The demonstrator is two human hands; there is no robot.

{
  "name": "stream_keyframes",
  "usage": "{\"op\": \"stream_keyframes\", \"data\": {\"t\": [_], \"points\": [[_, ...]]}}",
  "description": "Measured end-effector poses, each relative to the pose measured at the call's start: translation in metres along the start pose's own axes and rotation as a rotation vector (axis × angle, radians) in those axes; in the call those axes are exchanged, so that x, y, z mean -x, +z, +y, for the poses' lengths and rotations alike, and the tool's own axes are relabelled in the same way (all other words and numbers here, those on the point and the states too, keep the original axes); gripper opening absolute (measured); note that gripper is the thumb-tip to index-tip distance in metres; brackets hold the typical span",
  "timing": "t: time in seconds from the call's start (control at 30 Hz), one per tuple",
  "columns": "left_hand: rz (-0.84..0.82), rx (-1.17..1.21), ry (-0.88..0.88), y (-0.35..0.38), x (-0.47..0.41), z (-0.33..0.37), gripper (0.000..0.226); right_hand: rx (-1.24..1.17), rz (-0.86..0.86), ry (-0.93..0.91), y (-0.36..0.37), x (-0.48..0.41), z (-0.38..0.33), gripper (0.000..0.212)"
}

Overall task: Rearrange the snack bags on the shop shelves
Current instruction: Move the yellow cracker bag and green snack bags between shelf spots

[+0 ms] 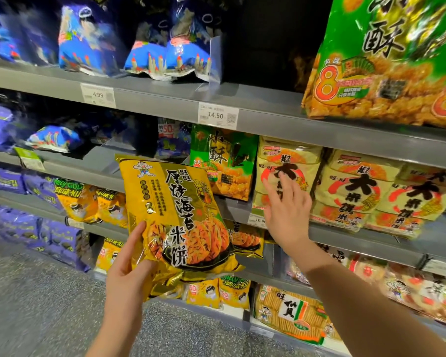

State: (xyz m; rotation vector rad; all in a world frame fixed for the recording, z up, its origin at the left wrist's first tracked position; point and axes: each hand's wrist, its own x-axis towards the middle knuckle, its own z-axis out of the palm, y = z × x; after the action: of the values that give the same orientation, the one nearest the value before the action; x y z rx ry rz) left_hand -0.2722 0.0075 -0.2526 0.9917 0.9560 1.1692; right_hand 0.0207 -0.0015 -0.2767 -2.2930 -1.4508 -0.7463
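Note:
My left hand (129, 266) grips a yellow rice-cracker bag (180, 217) by its lower left corner and holds it upright in front of the shelves. My right hand (286, 210) is open with its fingers spread, reaching toward the second shelf. Its fingertips are at a cream-and-red cracker bag (281, 176); I cannot tell if they touch it. A small green snack bag (224, 163) stands just left of that bag, partly behind the yellow one.
Grey metal shelves (268, 112) run across the view with price tags (218, 115). A large green bag (386, 60) stands at top right, blue bags (170, 45) at top left. More cream cracker bags (371, 194) fill the right. Yellow and purple bags fill lower shelves.

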Motion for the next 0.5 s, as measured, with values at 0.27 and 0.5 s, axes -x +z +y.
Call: {"op": "stream_keyframes", "data": {"t": [0.27, 0.5], "points": [[0.076, 0.010, 0.022, -0.017, -0.001, 0.016, 0.072, -0.497, -0.250, 0.030, -0.008, -0.020, -0.051, 0.055], [0.111, -0.005, 0.038, -0.036, -0.022, 0.024, 0.073, -0.723, -0.446, 0.490, 0.010, -0.069, -0.086, 0.095]]}}
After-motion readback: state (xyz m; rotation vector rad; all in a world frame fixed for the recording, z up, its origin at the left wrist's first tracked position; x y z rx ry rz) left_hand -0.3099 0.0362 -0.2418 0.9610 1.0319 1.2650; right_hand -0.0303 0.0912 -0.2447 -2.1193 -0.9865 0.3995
